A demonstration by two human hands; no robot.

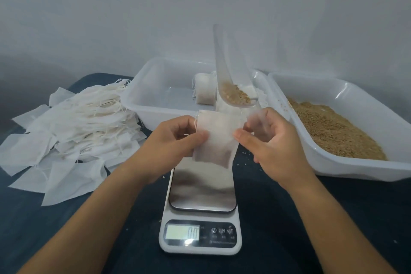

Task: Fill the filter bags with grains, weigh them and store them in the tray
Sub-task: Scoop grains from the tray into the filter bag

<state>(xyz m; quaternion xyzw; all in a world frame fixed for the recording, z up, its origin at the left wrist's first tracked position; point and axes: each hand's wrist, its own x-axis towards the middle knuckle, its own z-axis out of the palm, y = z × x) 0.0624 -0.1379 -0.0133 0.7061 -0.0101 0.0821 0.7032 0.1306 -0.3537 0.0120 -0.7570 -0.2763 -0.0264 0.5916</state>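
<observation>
I hold a white filter bag (214, 140) upright over the scale (201, 187). My left hand (171, 142) pinches its left edge and my right hand (273, 140) pinches its right edge near the top. Just behind the bag, a translucent spoon (233, 93) loaded with grains points its handle up and away; what supports it I cannot tell. The scale's platform is bare and its display (182, 232) is lit. Filled bags (204, 91) lie in the clear storage tray (133, 100) behind. Brown grains (333, 131) fill the white tray (333, 169) at the right.
A loose pile of empty filter bags with strings (77, 122) covers the left of the dark table (333, 218). A few stray grains lie on the cloth beside the scale. A pale wall stands close behind the trays.
</observation>
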